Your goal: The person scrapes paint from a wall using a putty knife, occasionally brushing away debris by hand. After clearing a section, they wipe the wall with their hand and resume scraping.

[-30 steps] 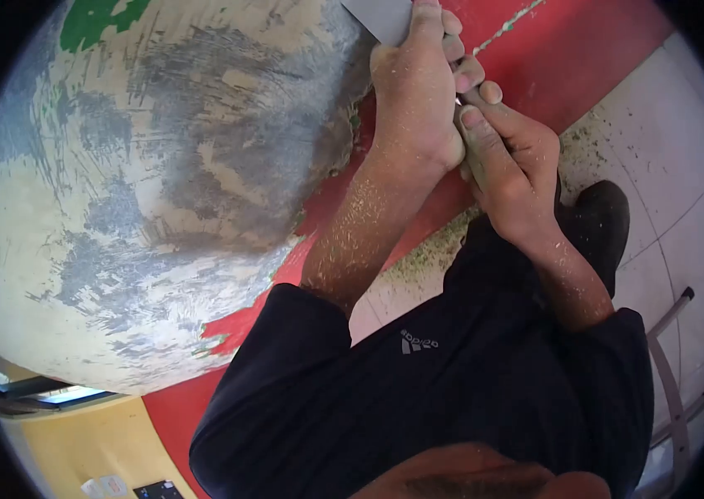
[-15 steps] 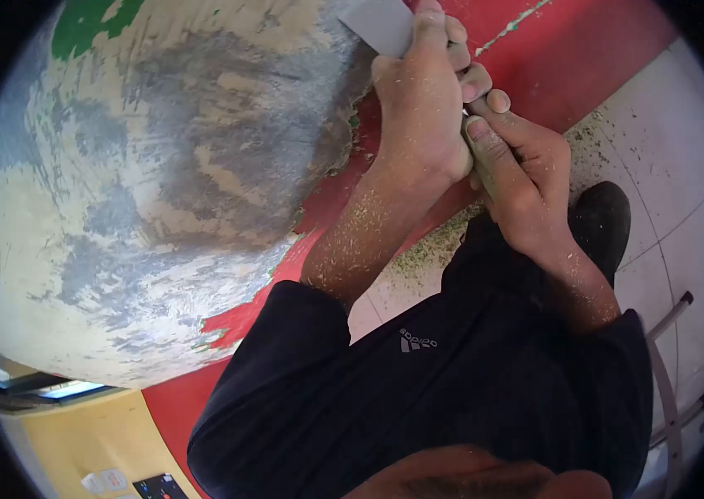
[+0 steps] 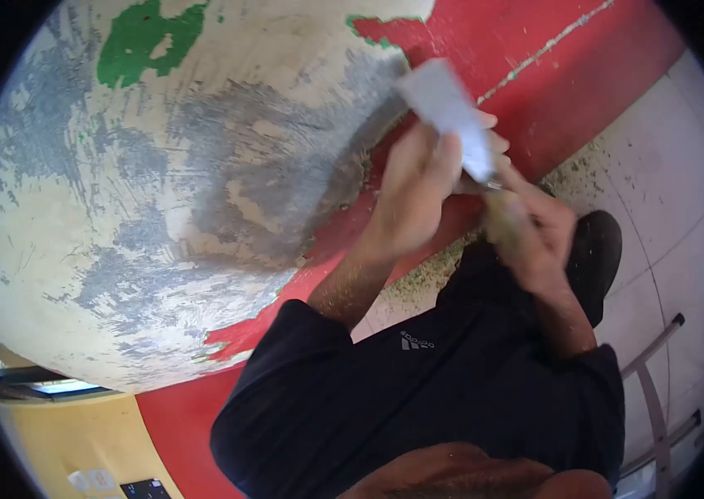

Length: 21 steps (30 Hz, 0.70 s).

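A scraper with a broad metal blade (image 3: 443, 104) and a light, worn handle is held in front of the wall, blurred by motion. My right hand (image 3: 535, 237) is closed around the handle. My left hand (image 3: 414, 187) is at the blade, its thumb along the near side and its fingertips showing past the far edge. Beyond the hands, the wall (image 3: 260, 166) has patches of bare grey and off-white, with a green paint patch (image 3: 152, 41) at the upper left. Red paint (image 3: 535, 66) covers its lower band, ragged along the border.
Paint flakes (image 3: 423, 279) lie on the tiled floor (image 3: 643, 191) along the wall's foot. A dark shoe (image 3: 597, 249) is beside my right arm. At the right stands a metal frame (image 3: 656, 391). A yellow surface (image 3: 77, 441) with papers is at the lower left.
The scraper's blade has swung down and right, showing its whole face and part of the handle. Both hands have shifted lower, and the right hand's grip now shows on the handle.
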Each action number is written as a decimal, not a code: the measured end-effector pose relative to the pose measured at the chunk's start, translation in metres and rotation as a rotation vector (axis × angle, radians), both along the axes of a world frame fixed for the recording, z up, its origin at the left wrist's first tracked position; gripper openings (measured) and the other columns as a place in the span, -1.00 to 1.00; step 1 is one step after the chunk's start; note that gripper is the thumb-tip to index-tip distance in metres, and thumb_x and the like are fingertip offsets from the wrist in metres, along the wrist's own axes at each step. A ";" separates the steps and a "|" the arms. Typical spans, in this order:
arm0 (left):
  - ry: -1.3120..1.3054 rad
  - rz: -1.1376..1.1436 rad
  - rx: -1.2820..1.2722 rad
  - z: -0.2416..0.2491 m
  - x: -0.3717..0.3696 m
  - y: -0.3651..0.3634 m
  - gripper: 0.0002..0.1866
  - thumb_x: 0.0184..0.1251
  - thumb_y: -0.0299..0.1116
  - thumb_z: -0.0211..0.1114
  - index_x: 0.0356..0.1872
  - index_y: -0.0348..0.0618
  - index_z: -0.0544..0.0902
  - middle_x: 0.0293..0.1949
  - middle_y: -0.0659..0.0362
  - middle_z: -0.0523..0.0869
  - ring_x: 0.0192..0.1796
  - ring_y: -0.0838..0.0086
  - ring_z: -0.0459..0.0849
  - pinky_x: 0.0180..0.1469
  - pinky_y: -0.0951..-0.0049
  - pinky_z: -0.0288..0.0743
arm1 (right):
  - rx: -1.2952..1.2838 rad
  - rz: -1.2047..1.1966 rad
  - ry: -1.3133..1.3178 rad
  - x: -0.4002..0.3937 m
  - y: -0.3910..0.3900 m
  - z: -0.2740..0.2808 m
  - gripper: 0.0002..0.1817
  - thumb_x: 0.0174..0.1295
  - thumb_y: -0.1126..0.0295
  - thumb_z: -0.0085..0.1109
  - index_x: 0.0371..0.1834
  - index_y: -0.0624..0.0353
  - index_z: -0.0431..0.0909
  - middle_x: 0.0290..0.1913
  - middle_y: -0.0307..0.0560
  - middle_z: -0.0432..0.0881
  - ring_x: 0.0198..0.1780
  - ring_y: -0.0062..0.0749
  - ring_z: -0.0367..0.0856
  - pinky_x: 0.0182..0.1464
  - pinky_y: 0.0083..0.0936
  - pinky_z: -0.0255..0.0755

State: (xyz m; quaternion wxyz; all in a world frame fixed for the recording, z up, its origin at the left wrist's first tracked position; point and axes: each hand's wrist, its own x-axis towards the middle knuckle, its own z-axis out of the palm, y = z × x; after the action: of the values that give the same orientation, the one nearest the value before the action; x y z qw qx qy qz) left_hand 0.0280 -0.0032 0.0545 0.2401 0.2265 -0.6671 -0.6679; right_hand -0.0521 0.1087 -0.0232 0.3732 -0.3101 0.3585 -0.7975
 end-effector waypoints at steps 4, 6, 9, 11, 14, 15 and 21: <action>-0.130 0.071 -1.407 0.028 0.018 -0.023 -0.40 0.24 0.01 0.23 0.12 -0.30 0.49 0.16 -0.10 0.48 0.16 0.16 0.51 0.14 0.07 0.41 | 0.036 -0.479 -0.237 -0.049 0.023 -0.018 -0.56 0.45 0.37 -0.16 0.31 0.42 0.28 -0.51 -0.27 0.44 -0.64 -0.72 0.31 -0.68 -0.77 0.14; -0.384 0.337 -1.902 0.026 0.011 -0.023 -0.42 0.22 -0.03 0.25 0.13 -0.27 0.49 0.25 -0.11 0.41 0.26 0.07 0.42 0.19 -0.10 0.30 | 0.066 -0.635 -0.245 -0.068 0.040 -0.019 -0.55 0.45 0.37 -0.16 0.32 0.39 0.27 -0.43 -0.23 0.47 -0.61 -0.69 0.33 -0.70 -0.78 0.14; -0.650 0.324 -2.162 -0.028 -0.001 -0.036 -0.43 0.21 -0.07 0.26 0.18 -0.16 0.48 0.32 -0.03 0.37 0.36 0.06 0.29 0.26 -0.21 0.12 | 0.057 -0.793 -0.248 -0.077 0.060 -0.011 -0.57 0.46 0.37 -0.16 0.33 0.33 0.29 -0.45 -0.20 0.46 -0.62 -0.69 0.33 -0.71 -0.81 0.13; -0.711 -0.047 -2.083 -0.057 -0.005 -0.039 -0.43 0.18 -0.08 0.29 0.20 -0.08 0.49 0.34 0.07 0.37 0.40 0.09 0.25 0.29 -0.22 0.08 | 0.102 -0.772 -0.236 -0.070 0.073 -0.012 -0.56 0.46 0.37 -0.17 0.33 0.34 0.28 -0.49 -0.20 0.44 -0.64 -0.70 0.30 -0.72 -0.80 0.12; -0.595 -0.586 -1.415 -0.084 0.008 -0.038 -0.43 0.12 -0.07 0.32 0.17 -0.04 0.54 0.34 0.10 0.38 0.41 0.10 0.26 0.29 -0.20 0.11 | 0.140 -0.682 -0.222 -0.058 0.097 -0.038 -0.57 0.45 0.36 -0.15 0.31 0.36 0.26 -0.37 -0.14 0.46 -0.56 -0.65 0.33 -0.73 -0.79 0.14; -0.512 -0.695 -1.159 -0.089 0.011 -0.036 -0.43 0.11 -0.06 0.33 0.16 -0.03 0.55 0.34 0.09 0.38 0.41 0.10 0.27 0.29 -0.20 0.11 | 0.158 -0.637 -0.187 -0.053 0.106 -0.048 -0.57 0.45 0.36 -0.15 0.30 0.35 0.28 -0.37 -0.15 0.46 -0.58 -0.66 0.34 -0.75 -0.78 0.14; -0.204 0.709 -1.739 -0.008 0.029 -0.024 -0.47 0.24 -0.14 0.22 0.22 -0.11 0.50 0.36 0.06 0.36 0.39 0.05 0.27 0.27 -0.19 0.15 | 0.216 -0.617 -0.137 -0.026 0.131 -0.053 -0.59 0.46 0.35 -0.12 0.28 0.32 0.32 -0.41 -0.16 0.46 -0.61 -0.66 0.36 -0.79 -0.78 0.14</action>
State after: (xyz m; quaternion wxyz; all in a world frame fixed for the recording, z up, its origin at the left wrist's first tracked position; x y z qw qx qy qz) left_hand 0.0575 -0.0274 0.0460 0.4542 0.2150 -0.8414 0.1989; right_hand -0.0785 0.2401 -0.0764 0.1681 -0.0912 0.4921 -0.8493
